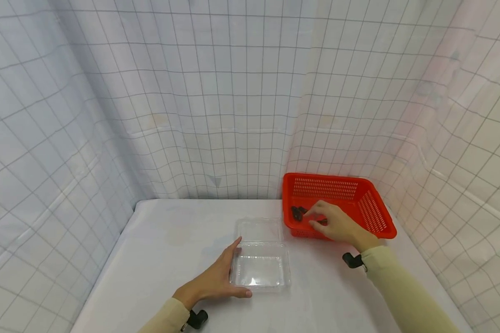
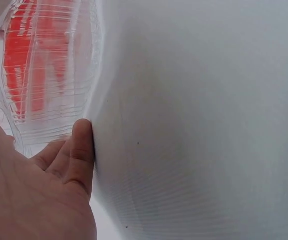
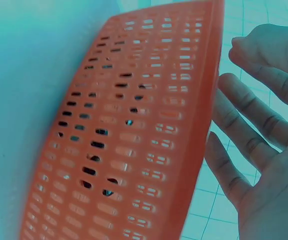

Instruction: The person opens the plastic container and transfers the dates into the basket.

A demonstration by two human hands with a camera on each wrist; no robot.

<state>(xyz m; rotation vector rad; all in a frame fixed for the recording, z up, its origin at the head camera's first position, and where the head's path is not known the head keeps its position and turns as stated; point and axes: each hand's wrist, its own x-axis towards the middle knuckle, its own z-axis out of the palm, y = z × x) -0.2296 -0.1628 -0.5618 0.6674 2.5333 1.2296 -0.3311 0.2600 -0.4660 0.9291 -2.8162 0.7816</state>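
Observation:
A clear plastic clamshell box (image 1: pixel 260 272) lies with its lid (image 1: pixel 259 230) folded back on the white table. My left hand (image 1: pixel 217 276) rests against the box's left side, fingers extended along it and thumb stretched by its front edge. The box's ridged wall (image 2: pixel 48 120) rises beside these fingers in the left wrist view. To the right, my right hand (image 1: pixel 335 223) reaches over the front rim of a red slotted basket (image 1: pixel 325 180), fingers loosely bent and holding nothing. Several small dark objects (image 1: pixel 296 213) lie in the basket near its fingertips; their kind is too small to make out.
The white-covered table (image 1: pixel 158 259) extends left of the box. Behind it and at both sides hang white sheets with a grid pattern (image 1: pixel 233 115). The basket stands at the table's back right, close to the sheet.

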